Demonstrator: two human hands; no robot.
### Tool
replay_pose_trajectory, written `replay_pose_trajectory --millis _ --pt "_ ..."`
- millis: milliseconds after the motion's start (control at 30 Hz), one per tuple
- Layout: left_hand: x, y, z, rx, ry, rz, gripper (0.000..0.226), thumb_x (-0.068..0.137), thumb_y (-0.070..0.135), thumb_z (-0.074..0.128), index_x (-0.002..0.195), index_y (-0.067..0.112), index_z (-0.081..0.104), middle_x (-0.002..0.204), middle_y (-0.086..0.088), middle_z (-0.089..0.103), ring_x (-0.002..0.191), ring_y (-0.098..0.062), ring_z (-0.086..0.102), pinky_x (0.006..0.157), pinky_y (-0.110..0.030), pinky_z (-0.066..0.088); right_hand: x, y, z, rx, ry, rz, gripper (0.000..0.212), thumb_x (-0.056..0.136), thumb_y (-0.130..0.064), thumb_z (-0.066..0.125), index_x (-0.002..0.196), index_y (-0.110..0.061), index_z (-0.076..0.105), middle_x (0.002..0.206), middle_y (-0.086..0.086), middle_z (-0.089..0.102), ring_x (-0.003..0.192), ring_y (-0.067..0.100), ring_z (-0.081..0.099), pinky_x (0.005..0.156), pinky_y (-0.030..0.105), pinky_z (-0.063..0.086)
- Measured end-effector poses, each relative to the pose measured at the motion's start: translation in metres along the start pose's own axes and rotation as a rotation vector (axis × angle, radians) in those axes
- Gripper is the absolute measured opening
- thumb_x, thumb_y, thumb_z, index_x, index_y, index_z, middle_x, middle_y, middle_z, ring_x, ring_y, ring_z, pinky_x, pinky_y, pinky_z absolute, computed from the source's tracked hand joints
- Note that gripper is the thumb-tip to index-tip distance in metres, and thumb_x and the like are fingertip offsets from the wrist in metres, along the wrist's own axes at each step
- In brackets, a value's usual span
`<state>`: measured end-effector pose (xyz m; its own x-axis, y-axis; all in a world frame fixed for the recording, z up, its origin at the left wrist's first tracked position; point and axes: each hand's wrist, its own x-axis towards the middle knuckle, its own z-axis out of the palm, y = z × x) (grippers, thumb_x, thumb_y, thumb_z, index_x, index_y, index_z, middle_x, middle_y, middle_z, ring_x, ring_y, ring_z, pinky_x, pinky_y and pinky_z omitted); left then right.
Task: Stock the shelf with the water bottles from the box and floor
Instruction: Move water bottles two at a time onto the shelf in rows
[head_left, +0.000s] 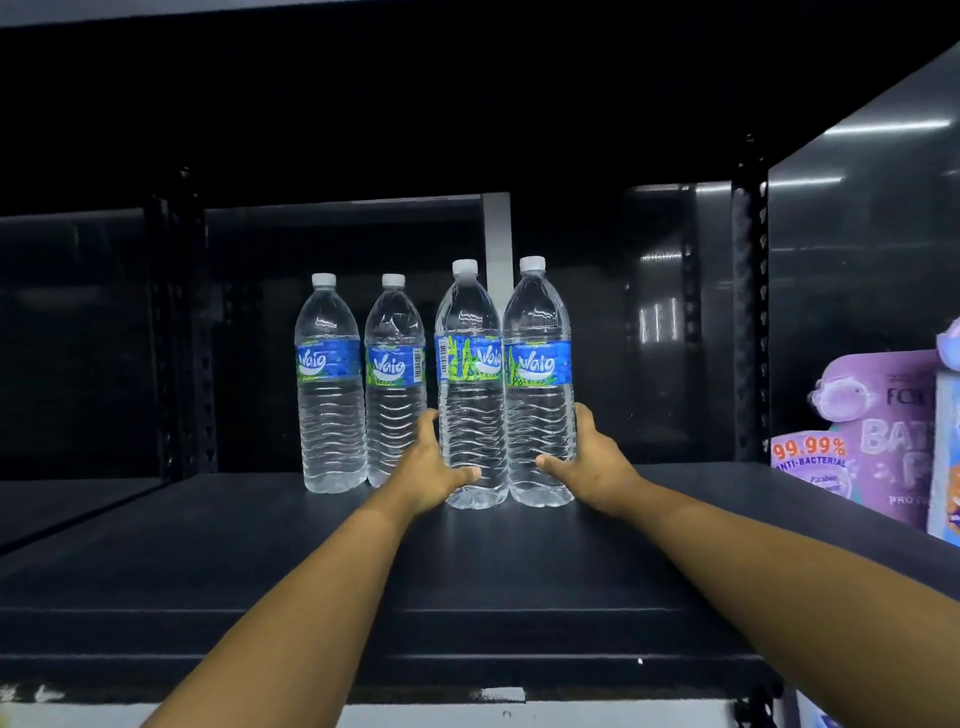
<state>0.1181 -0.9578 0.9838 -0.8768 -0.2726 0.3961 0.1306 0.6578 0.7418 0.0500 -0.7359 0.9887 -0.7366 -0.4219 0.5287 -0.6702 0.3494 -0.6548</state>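
Observation:
Several clear water bottles with blue labels and white caps stand upright on the black shelf board (260, 561). My left hand (434, 467) grips the lower part of one bottle (470, 384), thumb across its front. Beside it, my right hand (587, 462) grips the rightmost bottle (537, 384) the same way. These two bottles touch each other and sit nearer to me. Two more bottles (328, 384) (395, 379) stand slightly farther back on the left, with no hand on them.
Purple anti-bacterial product packs (878, 431) stand at the right end of the shelf. Perforated black uprights (748, 312) (179, 332) frame the bay, and an upper shelf hangs dark overhead. Bare shelf board lies left of and in front of the bottles.

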Motion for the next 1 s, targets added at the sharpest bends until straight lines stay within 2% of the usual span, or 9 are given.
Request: replay_pose_trajectory --millis 167,267,367,567,700,1000 --pt "0.019 -0.003 0.001 0.001 -0.017 -0.046 0.108 0.077 0.027 0.080 0.147 0.034 -0.001 0.144 -0.014 0.045 0.130 -0.032 0.046 0.110 -0.049 0.037 0.020 0.007 0.006 -0.023 -0.003 0.025 0.070 0.089 -0.022 0.068 0.142 -0.020 0.022 0.119 0.001 0.063 0.100 0.015 0.058 0.088 0.026 0.043" --pt "0.034 -0.011 0.002 0.016 -0.029 -0.061 0.112 0.066 0.039 0.081 0.142 0.043 -0.001 0.144 -0.014 0.047 0.127 -0.034 0.050 0.109 -0.051 0.038 0.029 0.010 0.009 -0.018 -0.003 0.031 0.071 0.089 -0.022 0.068 0.143 -0.021 0.021 0.117 -0.001 0.062 0.100 0.015 0.058 0.087 0.026 0.043" --pt "0.051 -0.022 0.003 0.021 -0.031 -0.078 0.116 0.054 0.049 0.079 0.139 0.044 0.001 0.139 -0.014 0.052 0.123 -0.032 0.054 0.107 -0.050 0.040 0.036 0.016 0.012 -0.016 -0.001 0.027 0.069 0.089 -0.022 0.067 0.141 -0.021 0.022 0.117 -0.001 0.062 0.103 0.017 0.060 0.086 0.027 0.043" --pt "0.056 -0.018 0.003 0.052 -0.049 -0.082 0.112 0.067 0.038 0.079 0.143 0.042 -0.003 0.143 -0.012 0.049 0.126 -0.031 0.051 0.110 -0.049 0.037 0.045 0.021 0.015 -0.009 0.002 0.029 0.069 0.090 -0.022 0.067 0.142 -0.021 0.022 0.118 0.000 0.062 0.104 0.018 0.060 0.086 0.026 0.042" --pt "0.060 -0.022 0.003 0.040 -0.033 -0.093 0.109 0.060 0.043 0.078 0.138 0.049 0.001 0.140 -0.012 0.052 0.123 -0.031 0.053 0.108 -0.049 0.039 0.049 0.023 0.016 -0.003 0.000 0.031 0.071 0.090 -0.021 0.067 0.143 -0.021 0.020 0.120 0.001 0.062 0.103 0.017 0.059 0.087 0.027 0.044" --pt "0.052 -0.018 0.005 0.007 0.009 -0.061 0.104 0.074 0.027 0.081 0.143 0.039 0.004 0.139 -0.013 0.049 0.120 -0.033 0.054 0.105 -0.050 0.042 0.051 0.028 0.018 0.021 0.010 0.025 0.072 0.089 -0.021 0.067 0.143 -0.023 0.020 0.118 -0.003 0.062 0.101 0.015 0.059 0.085 0.025 0.042"
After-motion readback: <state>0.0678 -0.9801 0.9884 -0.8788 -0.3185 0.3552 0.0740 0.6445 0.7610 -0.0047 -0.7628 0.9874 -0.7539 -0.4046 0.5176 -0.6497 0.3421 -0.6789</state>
